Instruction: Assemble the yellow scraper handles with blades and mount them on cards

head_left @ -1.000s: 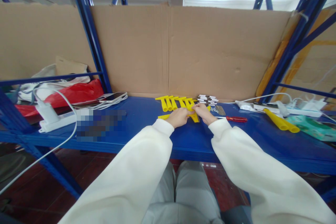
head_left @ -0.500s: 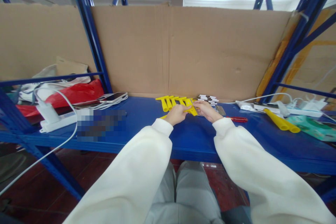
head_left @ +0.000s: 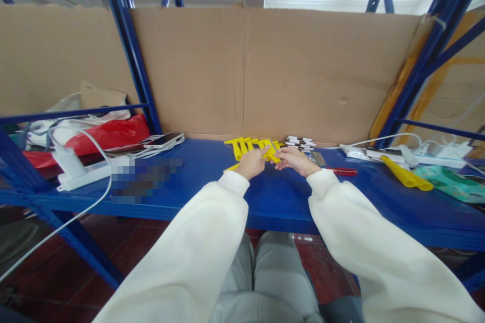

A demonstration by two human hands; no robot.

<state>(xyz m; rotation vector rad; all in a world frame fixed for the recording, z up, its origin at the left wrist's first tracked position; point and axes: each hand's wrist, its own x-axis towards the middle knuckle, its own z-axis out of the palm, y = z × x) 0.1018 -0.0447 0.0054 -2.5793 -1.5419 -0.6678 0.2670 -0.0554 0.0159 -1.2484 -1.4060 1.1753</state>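
Observation:
My left hand [head_left: 252,164] is closed on a yellow plastic piece [head_left: 272,153] with a wide flat head, like a scraper handle. At its right edge, the fingers of my right hand [head_left: 296,161] are pinched together. A thin pale strip shows on the piece near those fingers; whether it is a separate part I cannot tell. Just behind my left hand, several yellow T-shaped handles [head_left: 237,150] lie in a row. Behind my right hand is a stack of small white and black pieces [head_left: 300,142]. Another yellow piece [head_left: 231,167] is partly hidden by my left hand.
A red-handled tool [head_left: 342,172] lies right of my right hand. Farther right are yellow tubes [head_left: 405,174], a green packet [head_left: 452,184] and a power strip [head_left: 443,161]. On the left lie a phone [head_left: 165,141] and another power strip [head_left: 85,175]. Cardboard [head_left: 242,70] stands behind.
The yellow piece has turned and shifted slightly left and up between my hands. My left hand has drawn a little to the left, and the right fingers have moved slightly lower along the piece.

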